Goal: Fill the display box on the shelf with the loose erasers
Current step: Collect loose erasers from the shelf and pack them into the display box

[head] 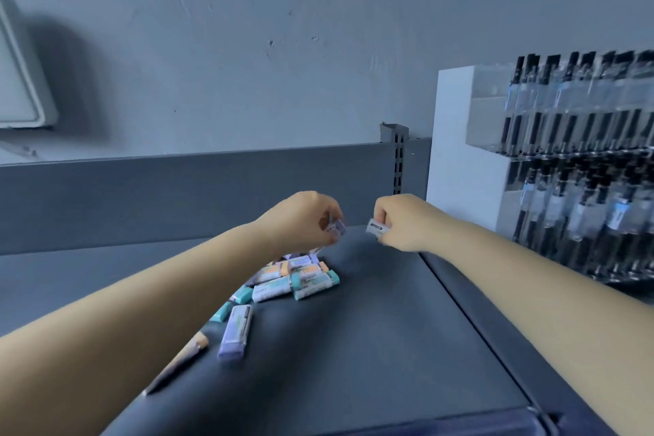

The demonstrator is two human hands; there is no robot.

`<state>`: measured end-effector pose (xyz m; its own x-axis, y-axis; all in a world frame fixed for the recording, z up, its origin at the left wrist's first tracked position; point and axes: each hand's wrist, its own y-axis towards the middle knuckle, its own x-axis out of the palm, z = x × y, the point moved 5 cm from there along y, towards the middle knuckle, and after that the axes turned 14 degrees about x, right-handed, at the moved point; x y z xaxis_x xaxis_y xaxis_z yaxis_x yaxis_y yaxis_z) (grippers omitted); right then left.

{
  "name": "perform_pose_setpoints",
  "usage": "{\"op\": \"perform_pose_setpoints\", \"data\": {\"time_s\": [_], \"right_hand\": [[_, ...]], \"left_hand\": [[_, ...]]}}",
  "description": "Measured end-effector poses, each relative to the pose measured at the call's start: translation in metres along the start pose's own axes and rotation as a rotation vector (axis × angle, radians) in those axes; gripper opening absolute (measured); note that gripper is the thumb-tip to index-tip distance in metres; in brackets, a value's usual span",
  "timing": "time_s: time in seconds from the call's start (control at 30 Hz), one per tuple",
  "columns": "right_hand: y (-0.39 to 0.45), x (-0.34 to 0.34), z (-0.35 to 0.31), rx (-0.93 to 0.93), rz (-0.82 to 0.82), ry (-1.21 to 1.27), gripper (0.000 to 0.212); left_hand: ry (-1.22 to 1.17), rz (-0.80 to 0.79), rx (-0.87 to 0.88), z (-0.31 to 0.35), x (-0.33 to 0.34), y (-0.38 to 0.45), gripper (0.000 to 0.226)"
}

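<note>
Left hand (304, 219) pinching lilac eraser (336, 226), right hand (400, 221) gripping grey eraser (378, 226), blocky sleeved erasers (293, 280) heaped on matte shelf (371, 329)

Left hand (303, 219) grips purple eraser (336, 226); right hand (403, 221) grips white eraser (378, 226).

A dark grey metal shelf (371, 329) carries a heap of loose erasers (293, 276) in teal, orange and lilac sleeves. Nearer the camera than the heap, a lilac eraser (236, 333) lies alone, with an orange-tipped one (184, 357) left of it. Right of the heap, well apart, stands a white pen display rack (545, 166).
</note>
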<state>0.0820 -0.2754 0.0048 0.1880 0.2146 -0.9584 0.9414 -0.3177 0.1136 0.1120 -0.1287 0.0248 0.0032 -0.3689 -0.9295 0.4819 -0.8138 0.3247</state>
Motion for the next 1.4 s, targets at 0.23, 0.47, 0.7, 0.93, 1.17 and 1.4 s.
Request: {"op": "perform_pose_setpoints", "data": {"time_s": [0.23, 0.47, 0.7, 0.93, 1.17, 1.4], "right_hand": [[-0.058, -0.038, -0.018, -0.135, 0.034, 0.555, 0.013], [-0.116, -0.039, -0.063, -0.312, -0.141, 0.967, 0.018], [-0.156, 0.002, -0.142, -0.302, -0.314, 1.166, 0.014], [-0.194, 0.043, -0.228, -0.25, -0.415, 1.33, 0.017], [-0.237, 0.063, -0.315, -0.307, -0.456, 1.387, 0.018], [-0.258, 0.079, -0.38, -0.358, -0.442, 1.382, 0.024]], "left_hand": [[-0.177, 0.249, -0.164, 0.019, -0.043, -0.063, 0.009], [-0.4, 0.5, -0.284, 0.029, -0.067, -0.156, 0.014], [-0.494, 0.751, -0.421, 0.016, -0.086, -0.249, 0.009], [-0.506, 0.905, -0.552, -0.008, -0.116, -0.354, 0.011], [-0.471, 0.997, -0.613, -0.032, -0.153, -0.453, 0.015], [-0.404, 1.016, -0.659, -0.057, -0.179, -0.518, 0.013]]}}
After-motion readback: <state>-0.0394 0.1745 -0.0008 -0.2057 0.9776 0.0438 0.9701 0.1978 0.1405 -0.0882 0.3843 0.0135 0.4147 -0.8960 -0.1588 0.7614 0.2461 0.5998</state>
